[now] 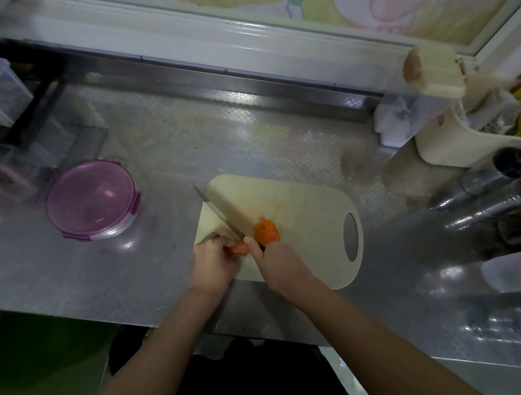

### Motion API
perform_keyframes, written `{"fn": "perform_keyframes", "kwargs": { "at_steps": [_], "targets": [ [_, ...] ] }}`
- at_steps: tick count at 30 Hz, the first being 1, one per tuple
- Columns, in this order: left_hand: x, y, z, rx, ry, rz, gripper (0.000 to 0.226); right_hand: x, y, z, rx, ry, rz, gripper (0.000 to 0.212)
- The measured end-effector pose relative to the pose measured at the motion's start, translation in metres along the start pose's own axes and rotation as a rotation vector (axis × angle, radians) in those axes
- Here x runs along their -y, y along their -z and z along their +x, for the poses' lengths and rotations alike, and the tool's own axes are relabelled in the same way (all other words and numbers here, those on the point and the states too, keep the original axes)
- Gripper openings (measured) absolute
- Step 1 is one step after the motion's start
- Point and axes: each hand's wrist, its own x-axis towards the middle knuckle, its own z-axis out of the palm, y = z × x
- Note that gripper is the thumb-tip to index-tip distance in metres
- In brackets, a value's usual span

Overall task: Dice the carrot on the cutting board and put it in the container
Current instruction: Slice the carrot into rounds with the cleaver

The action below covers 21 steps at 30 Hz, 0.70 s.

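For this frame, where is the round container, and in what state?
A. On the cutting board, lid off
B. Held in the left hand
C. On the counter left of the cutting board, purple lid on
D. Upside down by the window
C: the container stands on the counter left of the cutting board with its purple lid on, while the left hand holds the carrot and the right hand grips the knife.

Single head-worn wide-angle cam, pitched steeply down over the steel counter [159,130], facing the window frame [210,38] behind it. Close in: cutting board [302,211] sits near mid-view.
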Motion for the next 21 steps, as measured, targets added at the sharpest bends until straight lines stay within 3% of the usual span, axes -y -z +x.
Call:
{"fn": "perform_keyframes", "kwargs": {
  "at_steps": [3,13,21],
  "targets": [
    [0.001,0.0,0.001,-0.005,-0.004,0.003,0.019,-0.002,-0.001,0.004,-0.059,0.004,0.086,0.063],
    [0.004,-0.003,0.001,-0.015,-0.01,0.044,0.015,-0.009,-0.013,0.023,-0.121,0.096,-0.002,0.056],
    [0.003,-0.001,0.001,-0.023,-0.018,-0.001,0.017,-0.019,-0.007,0.026,-0.085,0.011,0.083,0.064]
  ]
}}
